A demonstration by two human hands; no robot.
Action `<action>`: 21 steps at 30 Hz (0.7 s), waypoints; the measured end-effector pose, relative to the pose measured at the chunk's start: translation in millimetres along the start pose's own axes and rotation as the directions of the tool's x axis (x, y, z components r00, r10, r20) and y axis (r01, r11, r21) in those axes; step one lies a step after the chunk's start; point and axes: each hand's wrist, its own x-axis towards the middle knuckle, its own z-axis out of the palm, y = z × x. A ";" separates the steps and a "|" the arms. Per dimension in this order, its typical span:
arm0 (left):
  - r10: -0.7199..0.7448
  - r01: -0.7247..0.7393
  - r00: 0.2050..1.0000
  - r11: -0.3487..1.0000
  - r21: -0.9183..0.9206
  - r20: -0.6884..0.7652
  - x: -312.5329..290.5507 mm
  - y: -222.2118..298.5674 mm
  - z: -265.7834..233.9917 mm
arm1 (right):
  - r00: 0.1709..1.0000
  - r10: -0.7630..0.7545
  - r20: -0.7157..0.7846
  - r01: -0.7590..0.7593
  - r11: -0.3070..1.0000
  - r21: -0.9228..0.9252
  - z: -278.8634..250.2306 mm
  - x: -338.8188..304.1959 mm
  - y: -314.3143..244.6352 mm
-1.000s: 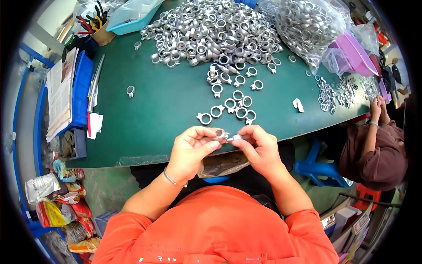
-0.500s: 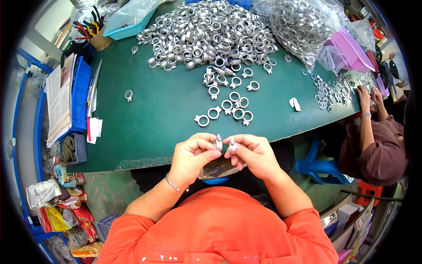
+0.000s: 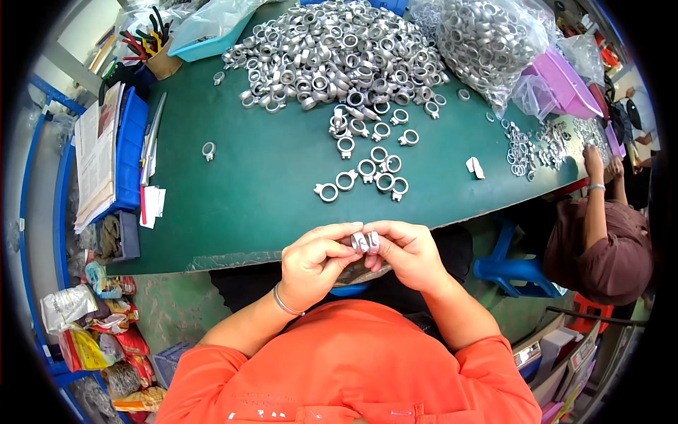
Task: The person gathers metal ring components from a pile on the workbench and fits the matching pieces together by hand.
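My left hand (image 3: 314, 260) pinches a silver metal ring (image 3: 359, 242) between thumb and fingers, just off the front edge of the green table (image 3: 233, 212). Beside it, my right hand (image 3: 406, 256) grips a second metal ring (image 3: 373, 242). The two rings are side by side, very close; whether they touch is hard to tell. Past my hands, several loose rings with small lugs (image 3: 346, 180) lie on the table. Behind these rises a large heap of the same rings (image 3: 339, 56). One lone ring (image 3: 208, 150) lies off to the left.
A clear bag of rings (image 3: 484, 49) and a pink tray (image 3: 565, 85) stand at the back right. At the right, a co-worker in a brown top (image 3: 600, 237) handles small metal parts. A blue bin with papers (image 3: 127, 155) and a pot of pliers (image 3: 164, 60) line the left.
My hands have turned the two rings so their flat round sides show, and brought them closer together. The co-worker's hands and head have shifted slightly.
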 end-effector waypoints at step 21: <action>-0.116 0.077 0.993 0.774 0.628 0.021 38.2 -8.5 -17.1 | 0.873 -0.483 -0.068 0.260 0.578 -0.773 -35.8 13.3 -14.7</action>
